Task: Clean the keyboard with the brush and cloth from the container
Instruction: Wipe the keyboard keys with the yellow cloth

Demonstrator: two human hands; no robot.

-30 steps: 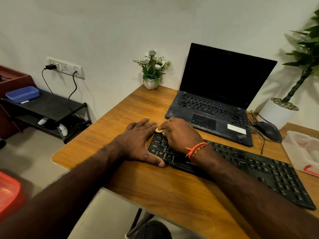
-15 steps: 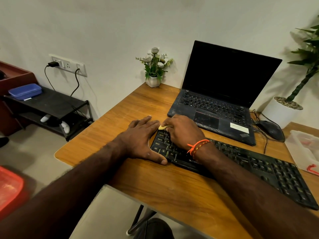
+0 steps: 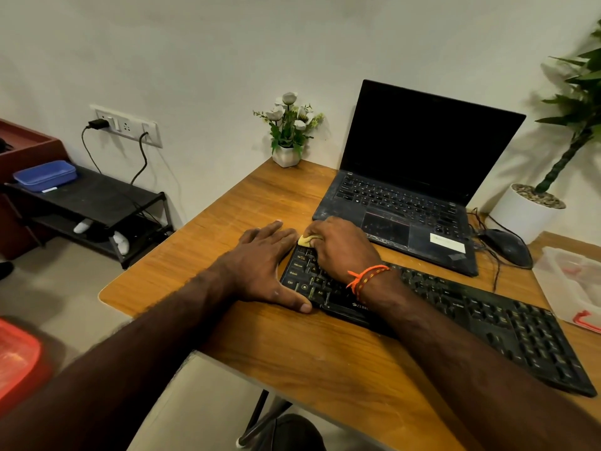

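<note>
left hand [image 3: 265, 266]: flat, fingers straight, on the wooden desk [image 3: 234, 216], thumb against the keyboard's left end | right hand [image 3: 341, 249]: curled round a yellow cloth [image 3: 305, 240], on the far-left keys | keyboard [image 3: 471, 317]: black, near the desk's front edge | container [image 3: 572, 281]: clear, far right | laptop [image 3: 413, 177]: open, behind the keyboard
</note>
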